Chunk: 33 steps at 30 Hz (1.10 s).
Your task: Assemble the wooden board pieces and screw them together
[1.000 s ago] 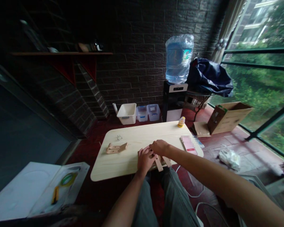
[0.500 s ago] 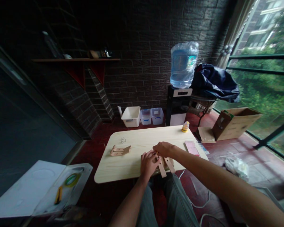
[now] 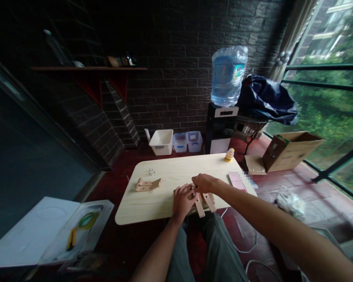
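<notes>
My left hand (image 3: 182, 200) lies on a light wooden piece (image 3: 200, 207) with two leg-like bars, at the front edge of the pale table (image 3: 129, 211). Its fingers curl over the left side of the wood and press it down. Just above the same piece, my right hand (image 3: 204, 183) is closed with knuckles up. What it grips is hidden beneath the fingers. Dark round holes or screw heads show on the bars. To the left stands a second wooden assembly (image 3: 148, 185) with an angled end. Behind it lie several small metal screws (image 3: 151, 171).
A small yellow-based bottle (image 3: 229, 155) stands at the table's far right corner, with a pink sheet (image 3: 237, 180) nearer. Left of the table, an open white case (image 3: 102, 219) holds a yellow-and-black tool. Plastic bins (image 3: 161, 141) and a water dispenser (image 3: 222, 129) stand behind.
The view has shifted slightly. My right hand has turned a little over the wooden piece, and a yellow-orange bit seen beneath it before is now hidden. My left hand keeps its hold.
</notes>
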{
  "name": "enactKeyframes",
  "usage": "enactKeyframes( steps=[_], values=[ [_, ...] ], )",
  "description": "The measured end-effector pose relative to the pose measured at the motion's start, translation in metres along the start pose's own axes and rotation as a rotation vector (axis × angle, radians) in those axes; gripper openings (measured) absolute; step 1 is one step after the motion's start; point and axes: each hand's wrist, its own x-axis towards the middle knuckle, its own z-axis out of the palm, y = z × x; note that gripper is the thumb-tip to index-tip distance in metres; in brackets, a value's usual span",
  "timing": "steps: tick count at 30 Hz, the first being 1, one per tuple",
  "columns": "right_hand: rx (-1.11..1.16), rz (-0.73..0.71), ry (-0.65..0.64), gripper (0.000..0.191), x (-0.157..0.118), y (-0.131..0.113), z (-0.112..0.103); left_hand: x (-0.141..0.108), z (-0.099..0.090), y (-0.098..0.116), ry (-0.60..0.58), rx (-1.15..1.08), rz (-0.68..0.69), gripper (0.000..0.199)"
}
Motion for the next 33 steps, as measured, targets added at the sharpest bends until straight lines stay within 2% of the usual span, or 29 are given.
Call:
enactKeyframes(
  steps=[4,9,15,20,24,33],
  values=[
    [0.047,-0.062,-0.012,0.031,-0.002,0.000,-0.003,0.000,0.000,0.001,-0.007,0.003,-0.010,0.012],
    [-0.003,-0.068,-0.023,0.022,0.003,-0.003,-0.003,0.002,0.000,0.001,-0.024,-0.011,-0.023,0.014],
    [-0.025,-0.059,-0.039,0.025,0.007,-0.004,-0.002,0.003,-0.001,0.001,-0.007,-0.002,-0.014,0.019],
    [0.074,-0.028,-0.025,0.038,0.001,-0.006,-0.004,0.001,0.001,-0.002,-0.015,-0.007,-0.016,0.024],
    [0.042,-0.031,-0.031,0.027,-0.001,-0.010,-0.006,0.000,0.004,-0.004,-0.013,-0.014,-0.022,0.012],
    [0.020,0.030,-0.008,0.028,-0.002,-0.013,-0.003,0.001,0.000,-0.002,-0.018,-0.021,-0.022,0.020]
  ],
)
